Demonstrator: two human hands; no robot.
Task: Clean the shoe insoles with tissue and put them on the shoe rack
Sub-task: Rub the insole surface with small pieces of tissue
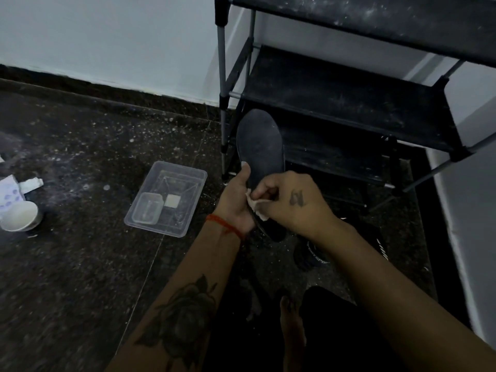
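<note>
A dim corner: dark speckled stone floor point(80, 264), dusted with pale flecks, meets a pale wall above a dark skirting. A black shoe rack point(349, 89) on metal legs stands at the right, its fabric shelves streaked with dust and bare as far as can be seen.

From the head camera, the left hand point(236, 200) is closed around the lower edge of a dark insole point(260, 146), holding it upright with the toe end raised in front of the rack's lower shelves. The right hand point(290, 202) pinches a crumpled white tissue point(257, 208) against the heel part of the insole, thumb and fingers clenched on it. Below the hands, on the floor, lie dark shapes that look like shoes point(311, 253), too dim to make out well.

To the left sit a clear plastic tray point(166, 200) with a smaller clear box in it, a white cup point(18, 216) on its side and some paper packaging point(10, 191).

The wiping looks to be under way, with the toe part likely yet to be covered. The tissue is small and bunched, so it may tear or shed bits on the rough insole. The shelves are dusty, so a cleaned insole set there could pick up dirt again. The flexible insole could also bend or slip from the one-sided grip under pressure.
</note>
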